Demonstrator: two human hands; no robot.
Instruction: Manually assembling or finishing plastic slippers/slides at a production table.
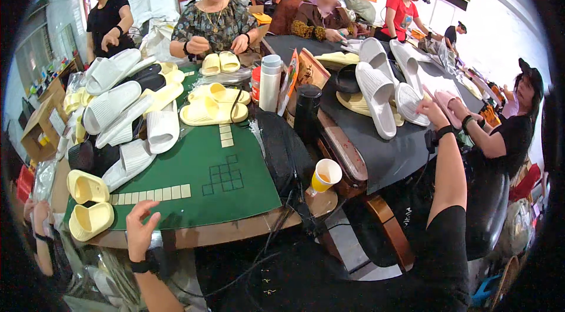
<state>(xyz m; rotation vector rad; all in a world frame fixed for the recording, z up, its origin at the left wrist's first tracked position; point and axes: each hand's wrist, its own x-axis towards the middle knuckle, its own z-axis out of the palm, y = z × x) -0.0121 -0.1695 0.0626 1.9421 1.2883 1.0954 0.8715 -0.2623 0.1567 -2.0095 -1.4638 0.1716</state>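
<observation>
My left hand [141,231] hovers over the near edge of the green mat [194,209], fingers curved and apart, with nothing in them. To its left sits a pair of small pale yellow slippers [91,222], and just beyond it a row of cream tiles [158,193] lies on the mat. My right arm stretches out to the right, over the dark table. There my right hand [434,114] has its fingers extended beside a white ribbed slipper [410,103]; whether it touches the slipper I cannot tell. A pink slipper [449,107] lies just past that hand, near another person's hands.
Grey and yellow slippers [112,106] are heaped on the mat's left. Between the tables stand a white bottle [271,83], a black thermos [308,107] and a paper cup [325,175] with yellow liquid. Dark cables [276,241] hang nearby. Several people work around the tables.
</observation>
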